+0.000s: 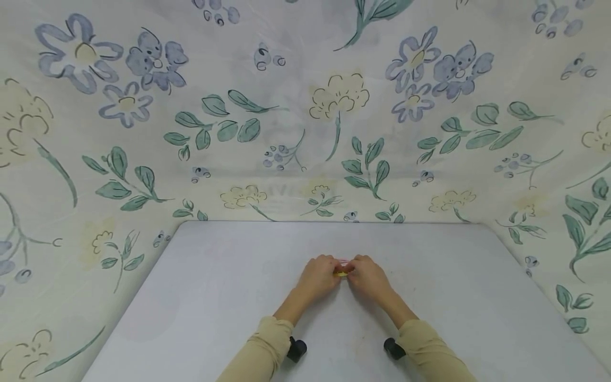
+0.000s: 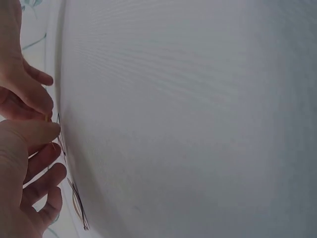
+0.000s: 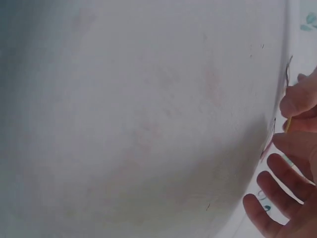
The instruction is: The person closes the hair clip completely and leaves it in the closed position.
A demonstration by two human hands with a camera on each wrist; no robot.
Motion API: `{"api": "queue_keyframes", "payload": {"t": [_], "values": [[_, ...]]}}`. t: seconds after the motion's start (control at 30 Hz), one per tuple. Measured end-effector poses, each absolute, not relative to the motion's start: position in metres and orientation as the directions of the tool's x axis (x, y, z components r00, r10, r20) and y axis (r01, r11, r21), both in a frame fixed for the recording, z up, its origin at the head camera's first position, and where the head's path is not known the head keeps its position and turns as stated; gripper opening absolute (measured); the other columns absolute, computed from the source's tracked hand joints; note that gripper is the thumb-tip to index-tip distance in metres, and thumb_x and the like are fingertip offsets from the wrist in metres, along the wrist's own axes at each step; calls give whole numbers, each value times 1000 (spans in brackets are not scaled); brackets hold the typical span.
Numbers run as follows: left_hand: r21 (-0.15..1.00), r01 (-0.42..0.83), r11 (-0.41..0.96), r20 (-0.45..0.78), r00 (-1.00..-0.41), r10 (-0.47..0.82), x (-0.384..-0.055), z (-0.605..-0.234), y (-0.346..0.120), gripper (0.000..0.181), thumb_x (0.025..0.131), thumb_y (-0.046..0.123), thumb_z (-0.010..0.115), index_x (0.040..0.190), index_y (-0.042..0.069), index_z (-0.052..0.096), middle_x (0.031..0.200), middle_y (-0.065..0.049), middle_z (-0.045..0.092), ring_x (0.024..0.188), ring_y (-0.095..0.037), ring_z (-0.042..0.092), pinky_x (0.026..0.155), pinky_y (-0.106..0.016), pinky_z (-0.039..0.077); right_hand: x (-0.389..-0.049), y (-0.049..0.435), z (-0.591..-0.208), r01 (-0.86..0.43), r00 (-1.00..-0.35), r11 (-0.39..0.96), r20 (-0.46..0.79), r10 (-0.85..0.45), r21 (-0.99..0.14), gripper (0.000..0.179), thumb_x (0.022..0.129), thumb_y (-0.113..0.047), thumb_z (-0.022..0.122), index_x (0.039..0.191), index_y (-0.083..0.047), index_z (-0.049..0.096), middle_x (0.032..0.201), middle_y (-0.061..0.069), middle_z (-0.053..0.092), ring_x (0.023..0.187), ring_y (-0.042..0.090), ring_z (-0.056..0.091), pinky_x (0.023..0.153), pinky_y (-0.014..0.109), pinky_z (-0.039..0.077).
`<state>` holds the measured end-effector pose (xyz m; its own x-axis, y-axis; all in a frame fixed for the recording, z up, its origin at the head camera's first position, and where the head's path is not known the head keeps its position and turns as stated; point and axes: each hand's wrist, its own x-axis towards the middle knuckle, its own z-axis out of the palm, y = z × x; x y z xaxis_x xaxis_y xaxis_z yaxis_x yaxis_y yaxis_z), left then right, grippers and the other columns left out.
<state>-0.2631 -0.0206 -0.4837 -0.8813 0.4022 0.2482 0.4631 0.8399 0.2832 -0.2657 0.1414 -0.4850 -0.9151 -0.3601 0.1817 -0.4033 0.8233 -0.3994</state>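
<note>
My left hand (image 1: 319, 277) and right hand (image 1: 368, 277) meet close over the white table, fingertips nearly together. Between their thumbs and fingers is a thin yellow strand (image 3: 289, 124), pinched from both sides; I cannot tell whether it is wire or thread. In the left wrist view, the left hand (image 2: 25, 168) is lower and the right hand (image 2: 22, 79) above it. The right wrist view has the right hand (image 3: 292, 183) with its other fingers spread. Just beyond the fingers lie thin dark and reddish strands (image 3: 268, 145). Pink and yellow show between the hands in the head view.
A loose bundle of thin dark and tan strands (image 2: 78, 206) lies toward the table's far side. The white table (image 1: 215, 297) ends at a floral cloth (image 1: 286, 132). Black wrist cameras (image 1: 297, 350) sit below both forearms. Tiny dark bits (image 3: 208, 206) dot the surface.
</note>
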Motion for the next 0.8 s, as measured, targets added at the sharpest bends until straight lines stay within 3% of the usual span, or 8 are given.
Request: {"api": "queue_keyframes", "payload": {"t": [0.27, 0.53, 0.8], "values": [[252, 468, 847, 231, -879, 417, -263, -484, -17, 10, 80, 15, 80, 87, 12, 74, 77, 4, 61, 75, -13, 57, 67, -28, 46, -271, 142, -489, -439, -898, 840, 190, -397, -320, 11, 79, -4, 76, 90, -6, 75, 89, 4, 62, 88, 24, 57, 75, 41, 52], [276, 448, 851, 198, -892, 406, -266, -486, -15, 11, 81, 11, 77, 91, 13, 75, 77, 5, 59, 72, -11, 53, 66, -25, 44, -271, 142, -488, -431, -902, 840, 190, -388, -329, 10, 78, -4, 74, 88, -7, 75, 87, 4, 62, 87, 25, 57, 75, 43, 51], [284, 458, 843, 247, -884, 397, -263, -491, -16, 13, 81, 11, 76, 93, 13, 77, 77, 5, 59, 73, -12, 54, 67, -27, 44, -271, 141, -486, -393, -920, 853, 141, -367, -344, 11, 80, -5, 74, 90, -8, 75, 87, 2, 61, 89, 24, 56, 77, 42, 51]]}}
